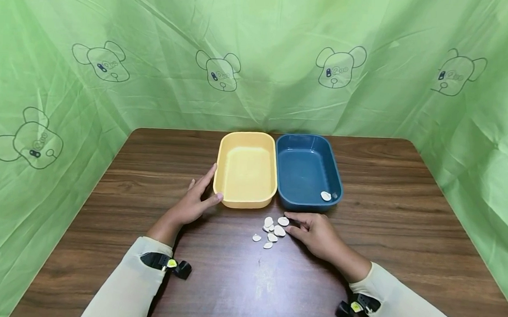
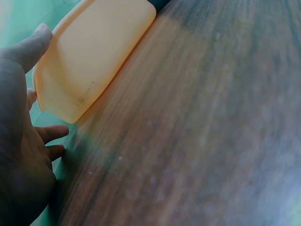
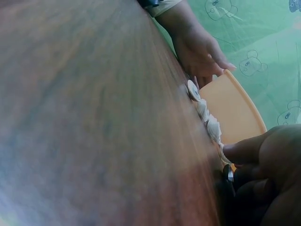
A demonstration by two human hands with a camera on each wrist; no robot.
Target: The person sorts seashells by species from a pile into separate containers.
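Note:
My left hand (image 1: 193,204) rests against the near left corner of a yellow tray (image 1: 222,142), its thumb at the rim and its fingers straight along the outer side. In front of the trays lies a loose group of several small white shells (image 1: 279,231). Beside them is my right hand (image 1: 319,233), low over the table, thumb and index finger apart around the shell (image 1: 283,221) at the group's right edge. A small dark, shiny piece (image 3: 228,173) shows by the right fingers in the right wrist view; the other fingertips there are partly hidden.
A blue tray (image 1: 279,179) stands right of the yellow one, with a white shell (image 1: 326,196) and a small dark piece (image 1: 334,196) in its near right corner. The wooden table (image 1: 387,195) ends at a green cloth (image 1: 275,97) behind and at both sides.

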